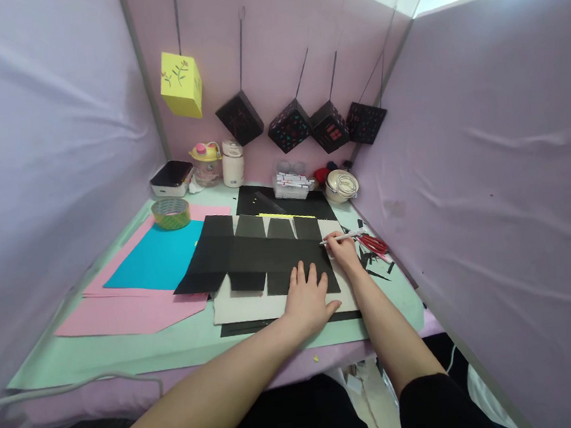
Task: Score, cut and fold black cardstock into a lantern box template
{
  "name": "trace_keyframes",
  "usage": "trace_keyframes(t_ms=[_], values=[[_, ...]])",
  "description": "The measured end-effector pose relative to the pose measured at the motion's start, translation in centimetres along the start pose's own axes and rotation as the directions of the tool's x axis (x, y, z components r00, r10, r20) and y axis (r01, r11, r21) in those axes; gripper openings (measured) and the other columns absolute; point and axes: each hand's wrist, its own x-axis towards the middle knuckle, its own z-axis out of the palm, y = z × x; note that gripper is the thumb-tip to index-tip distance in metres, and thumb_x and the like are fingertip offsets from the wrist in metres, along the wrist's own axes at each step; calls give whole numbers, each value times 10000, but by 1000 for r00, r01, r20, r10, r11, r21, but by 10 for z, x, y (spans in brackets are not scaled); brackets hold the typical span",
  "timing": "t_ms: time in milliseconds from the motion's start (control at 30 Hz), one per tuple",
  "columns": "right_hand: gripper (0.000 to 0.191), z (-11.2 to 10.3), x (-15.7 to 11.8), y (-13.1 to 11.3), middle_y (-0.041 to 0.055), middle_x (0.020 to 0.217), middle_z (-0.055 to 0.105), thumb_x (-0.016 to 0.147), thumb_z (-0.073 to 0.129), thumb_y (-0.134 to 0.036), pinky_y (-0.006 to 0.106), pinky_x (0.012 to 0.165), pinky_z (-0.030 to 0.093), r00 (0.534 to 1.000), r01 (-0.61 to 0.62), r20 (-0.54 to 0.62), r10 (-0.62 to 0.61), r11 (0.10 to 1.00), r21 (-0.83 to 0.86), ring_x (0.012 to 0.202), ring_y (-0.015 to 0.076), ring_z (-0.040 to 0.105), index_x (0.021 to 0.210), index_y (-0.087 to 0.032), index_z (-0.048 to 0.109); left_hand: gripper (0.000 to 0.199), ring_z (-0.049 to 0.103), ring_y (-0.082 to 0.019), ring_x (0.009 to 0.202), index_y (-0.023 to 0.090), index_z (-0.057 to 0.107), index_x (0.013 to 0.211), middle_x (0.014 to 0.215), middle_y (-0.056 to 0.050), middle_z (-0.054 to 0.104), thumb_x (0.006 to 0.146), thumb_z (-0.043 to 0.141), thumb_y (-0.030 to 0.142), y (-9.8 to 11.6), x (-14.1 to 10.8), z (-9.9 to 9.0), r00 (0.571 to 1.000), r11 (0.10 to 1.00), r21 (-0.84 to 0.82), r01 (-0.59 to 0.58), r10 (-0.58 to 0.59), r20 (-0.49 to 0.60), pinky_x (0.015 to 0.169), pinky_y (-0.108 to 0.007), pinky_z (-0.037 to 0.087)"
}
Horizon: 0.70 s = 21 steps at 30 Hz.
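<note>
A black paper cutout [269, 251] with flaps along both long sides lies on a white board [255, 309]. My left hand [310, 300] rests flat on its lower right part, fingers spread. In my right hand [344, 252] a white pen [347, 235] is gripped, its tip by the cutout's right edge. Just right of that hand are red-handled scissors [373, 245] among black paper scraps [382, 272]. Under the white board, a strip of black paper [247, 327] shows at the front.
Blue paper [154, 260] and pink paper [132, 314] lie left, with a tape roll [171, 214]. Behind stand a jar [207, 168], a white bottle [233, 165], a box of pens [292, 183] and a cream container [341, 186]. A yellow paper box [181, 85] and several black boxes [290, 126] hang above.
</note>
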Motion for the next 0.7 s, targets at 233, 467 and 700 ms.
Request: trace_keyframes(t_ms=[233, 467, 700], values=[[176, -2, -1, -4, -18, 580, 582, 741, 504, -310, 270, 570, 408, 999, -34, -24, 35, 999, 28, 558, 163, 521, 708, -217, 649, 703, 176, -445, 1419, 146, 466, 1417, 1518, -192, 338, 893, 424, 614, 0, -1, -1, 1000, 1000, -8, -1, 1, -12, 1145, -548, 153], [213, -9, 0, -14, 3, 662, 626, 735, 517, -337, 269, 553, 409, 996, -87, -14, 88, 994, 59, 585, 164, 534, 795, -211, 679, 698, 176, -444, 1420, 155, 463, 1420, 1521, -187, 334, 892, 433, 610, 1, 0, -1, 1000, 1000, -17, 6, -6, 0, 1142, -553, 160], [200, -8, -4, -16, -2, 598, 607, 728, 508, -313, 271, 546, 409, 995, -98, 26, 96, 992, 77, 555, 157, 521, 708, -208, 676, 707, 172, -438, 1423, 160, 462, 1419, 1521, -181, 335, 890, 421, 627, 0, -1, 1, 1000, 1000, -6, 3, -3, -19, 1142, -547, 160]])
